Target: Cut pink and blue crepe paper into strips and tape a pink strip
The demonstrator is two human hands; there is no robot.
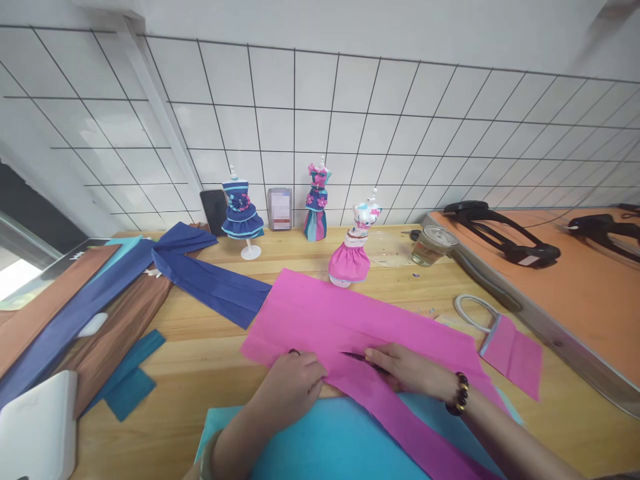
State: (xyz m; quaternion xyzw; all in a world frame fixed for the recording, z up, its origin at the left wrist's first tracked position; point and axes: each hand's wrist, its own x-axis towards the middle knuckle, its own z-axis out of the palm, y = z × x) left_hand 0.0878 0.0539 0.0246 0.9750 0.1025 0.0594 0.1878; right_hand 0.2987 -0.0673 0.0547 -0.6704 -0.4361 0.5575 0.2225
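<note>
A long pink crepe-paper sheet (345, 313) lies across the wooden table (200, 347), partly over a turquoise sheet (330, 440) at the near edge. My left hand (293, 387) presses down on the pink paper's near edge, fingers curled. My right hand (405, 370), with a dark bead bracelet on the wrist, rests on the pink paper and holds small dark scissors (356, 357) whose blades point left into the paper.
Three small dress-form mannequins stand behind: blue (241, 213), pink-and-blue (317, 203), pink-skirted (353, 250). Blue (210, 277), brown (120, 327) and teal (131, 383) paper strips lie left. A glass jar (431, 245), a white tape ring (473, 310), a small pink piece (515, 353) and an orange board (565, 293) sit right.
</note>
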